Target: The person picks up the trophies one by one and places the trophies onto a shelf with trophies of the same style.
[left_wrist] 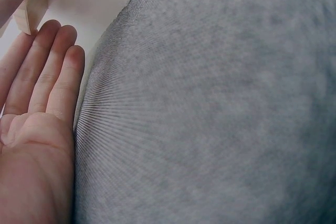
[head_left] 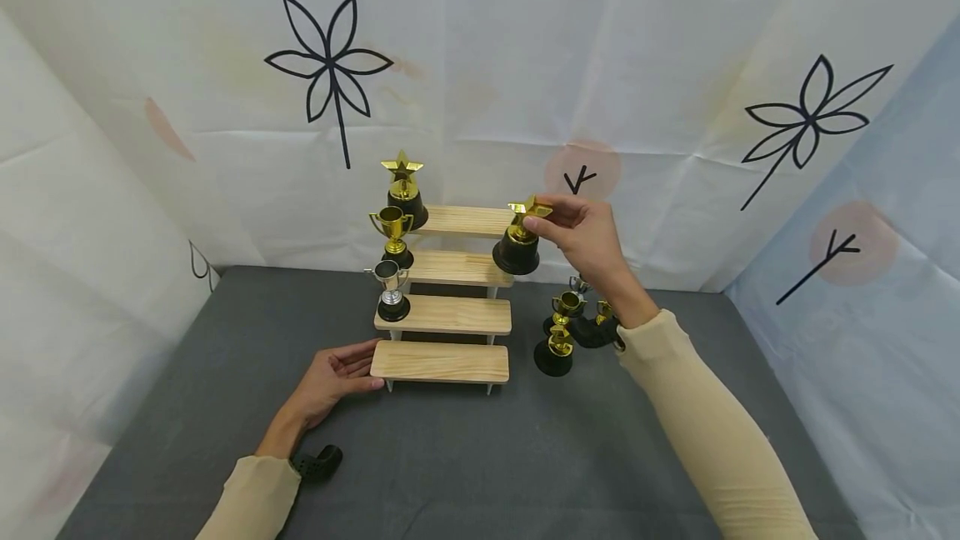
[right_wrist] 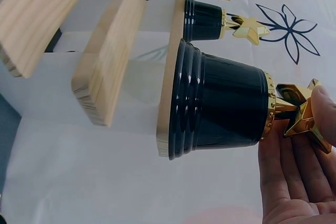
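Observation:
My right hand (head_left: 588, 240) pinches a gold star trophy (right_wrist: 231, 103) by its star, thumb on one side and fingers on the other. Its black base is at the right end of the stand's top step (head_left: 465, 221); whether it touches the wood I cannot tell. My left hand (head_left: 333, 382) lies at the left end of the bottom step (head_left: 442, 362), its fingers straight and touching the stand. On the left side of the upper steps stand another star trophy (head_left: 405, 194), a gold cup trophy (head_left: 393, 227) and a silver cup trophy (head_left: 390, 286).
Right of the stand, several small trophies (head_left: 555, 357) stand on the grey table (head_left: 450, 465), partly hidden by the right wrist. White cloth (head_left: 480, 65) with plant drawings hangs behind, and more cloth borders both sides.

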Motion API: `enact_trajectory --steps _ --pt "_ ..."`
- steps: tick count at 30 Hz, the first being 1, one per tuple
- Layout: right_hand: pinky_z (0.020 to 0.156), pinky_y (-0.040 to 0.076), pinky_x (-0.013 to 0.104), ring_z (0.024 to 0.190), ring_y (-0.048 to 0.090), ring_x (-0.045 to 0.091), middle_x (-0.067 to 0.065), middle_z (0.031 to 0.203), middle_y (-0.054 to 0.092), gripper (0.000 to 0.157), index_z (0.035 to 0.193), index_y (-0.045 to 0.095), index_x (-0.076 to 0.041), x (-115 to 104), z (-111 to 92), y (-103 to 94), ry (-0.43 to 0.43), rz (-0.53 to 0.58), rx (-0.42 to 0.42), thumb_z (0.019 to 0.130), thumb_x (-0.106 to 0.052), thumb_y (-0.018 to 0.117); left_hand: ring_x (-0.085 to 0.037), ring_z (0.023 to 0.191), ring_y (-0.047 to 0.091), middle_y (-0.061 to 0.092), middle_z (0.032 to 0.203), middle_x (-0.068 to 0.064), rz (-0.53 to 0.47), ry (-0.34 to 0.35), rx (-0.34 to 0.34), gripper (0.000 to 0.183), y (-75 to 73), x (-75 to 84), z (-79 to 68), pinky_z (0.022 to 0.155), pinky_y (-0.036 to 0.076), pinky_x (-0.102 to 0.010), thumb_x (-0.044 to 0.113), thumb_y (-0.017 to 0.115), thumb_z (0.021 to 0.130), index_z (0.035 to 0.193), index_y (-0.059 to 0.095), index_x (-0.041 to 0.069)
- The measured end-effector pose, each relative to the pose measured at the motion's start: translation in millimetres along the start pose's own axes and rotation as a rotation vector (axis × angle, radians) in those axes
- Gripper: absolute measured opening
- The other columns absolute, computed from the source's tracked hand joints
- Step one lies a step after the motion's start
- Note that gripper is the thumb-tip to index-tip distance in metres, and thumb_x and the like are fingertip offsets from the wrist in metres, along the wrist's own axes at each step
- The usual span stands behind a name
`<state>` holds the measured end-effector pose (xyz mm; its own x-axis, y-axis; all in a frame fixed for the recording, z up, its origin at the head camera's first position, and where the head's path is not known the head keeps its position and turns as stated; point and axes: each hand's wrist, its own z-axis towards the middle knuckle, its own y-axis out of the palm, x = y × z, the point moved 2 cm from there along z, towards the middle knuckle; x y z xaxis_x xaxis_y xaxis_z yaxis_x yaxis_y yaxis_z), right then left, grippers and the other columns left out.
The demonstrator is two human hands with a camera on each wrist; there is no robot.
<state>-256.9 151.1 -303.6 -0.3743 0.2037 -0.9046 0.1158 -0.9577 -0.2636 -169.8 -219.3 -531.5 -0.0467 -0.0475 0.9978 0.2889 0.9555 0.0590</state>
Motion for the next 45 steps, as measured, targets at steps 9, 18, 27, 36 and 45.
enact_trajectory --steps 9,18,27,36,45 --pt "0.091 0.06 0.031 0.098 0.069 0.012 0.026 0.12 0.067 0.04 0.131 0.064 0.007 -2.6 8.9 5.9 -0.015 0.031 -0.013 0.092 0.0 0.074 -0.009 0.12 0.061 0.043 0.145 -0.038 0.003 0.0 -0.004 0.079 -0.2 0.5 0.1 0.102 0.052 -0.027 -0.006 0.082 0.081 0.147 0.039 -0.016" --pt "0.093 0.06 0.032 0.101 0.07 0.017 0.025 0.121 0.067 0.041 0.131 0.064 0.007 -4.0 19.3 12.7 -0.015 0.031 -0.024 0.093 -0.003 0.074 -0.01 0.12 0.061 0.043 0.146 -0.038 0.003 -0.014 0.005 0.079 -0.5 -0.6 -0.5 0.102 0.052 -0.026 -0.006 0.082 0.081 0.147 0.039 -0.015" --pt "0.094 0.059 0.033 0.105 0.07 0.024 0.024 0.122 0.068 0.041 0.131 0.064 0.006 -6.3 29.9 20.4 -0.015 0.027 -0.024 0.092 -0.003 0.075 -0.009 0.119 0.061 0.043 0.145 -0.038 0.004 0.001 0.001 0.079 -0.6 -1.1 0.1 0.101 0.052 -0.026 -0.006 0.082 0.081 0.147 0.039 -0.017" --pt "0.094 0.059 0.034 0.107 0.069 0.03 0.027 0.122 0.066 0.04 0.129 0.065 0.007 -6.0 37.3 28.7 -0.004 0.048 -0.026 0.092 -0.001 0.075 -0.007 0.117 0.062 0.044 0.146 -0.036 0.004 -0.008 0.012 0.081 -0.2 -0.8 -0.1 0.101 0.053 -0.027 -0.005 0.083 0.079 0.147 0.04 -0.015" --pt "0.095 0.059 0.034 0.11 0.067 0.034 0.025 0.123 0.066 0.041 0.13 0.064 0.007 -6.1 45.1 38.8 0.002 0.067 -0.036 0.092 -0.002 0.074 -0.007 0.118 0.062 0.044 0.146 -0.037 0.009 0.002 0.009 0.08 -0.7 -0.9 -0.3 0.101 0.052 -0.027 -0.005 0.083 0.08 0.147 0.04 -0.015"
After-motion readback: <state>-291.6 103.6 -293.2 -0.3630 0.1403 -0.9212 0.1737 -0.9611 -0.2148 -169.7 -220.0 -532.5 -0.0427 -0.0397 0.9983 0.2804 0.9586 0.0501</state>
